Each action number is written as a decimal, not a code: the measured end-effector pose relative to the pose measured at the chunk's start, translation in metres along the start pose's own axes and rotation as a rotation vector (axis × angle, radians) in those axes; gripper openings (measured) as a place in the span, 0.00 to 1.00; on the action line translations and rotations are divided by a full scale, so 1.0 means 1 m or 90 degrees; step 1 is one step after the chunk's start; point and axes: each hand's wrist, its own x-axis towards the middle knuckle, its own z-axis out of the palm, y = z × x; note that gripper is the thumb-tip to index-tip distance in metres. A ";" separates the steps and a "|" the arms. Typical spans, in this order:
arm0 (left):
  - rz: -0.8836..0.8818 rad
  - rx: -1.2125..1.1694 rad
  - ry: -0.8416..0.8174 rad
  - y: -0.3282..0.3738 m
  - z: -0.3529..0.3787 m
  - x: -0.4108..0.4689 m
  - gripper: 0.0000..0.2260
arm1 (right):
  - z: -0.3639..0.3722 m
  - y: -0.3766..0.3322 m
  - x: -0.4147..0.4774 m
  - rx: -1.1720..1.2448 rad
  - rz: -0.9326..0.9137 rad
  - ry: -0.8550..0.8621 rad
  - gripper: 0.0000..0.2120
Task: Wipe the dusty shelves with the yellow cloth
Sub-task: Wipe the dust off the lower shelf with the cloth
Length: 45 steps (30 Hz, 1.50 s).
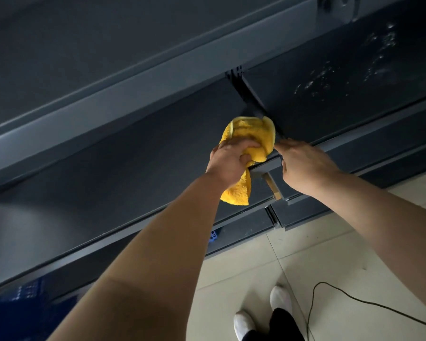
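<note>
Dark grey metal shelves fill the upper part of the head view. My left hand [231, 159] is shut on a bunched yellow cloth [250, 134], pressing it onto the left shelf board [138, 153] by its right front corner; one end of the cloth hangs below the shelf edge. My right hand [305, 163] rests with fingers spread on the front edge where the dark upright post [256, 104] divides the two bays. The right shelf board [325, 77] carries white dust specks toward its back right.
A higher shelf [108, 45] overhangs at the top. Lower shelves and a blue crate [213, 236] sit beneath. The beige tiled floor [305, 242] holds a thin black cable [349, 297] at the right and my feet in white shoes [244, 323].
</note>
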 end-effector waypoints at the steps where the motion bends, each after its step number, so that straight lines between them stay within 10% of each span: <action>1: -0.003 -0.014 -0.014 -0.006 -0.003 -0.006 0.16 | 0.001 -0.006 -0.002 -0.003 -0.006 0.004 0.21; 23: -0.280 0.099 0.138 -0.160 -0.064 -0.136 0.19 | 0.013 -0.107 -0.020 -0.087 -0.010 -0.057 0.21; 45: -0.337 -0.094 0.207 0.014 0.013 -0.005 0.16 | -0.038 0.057 -0.003 -0.026 -0.016 -0.043 0.24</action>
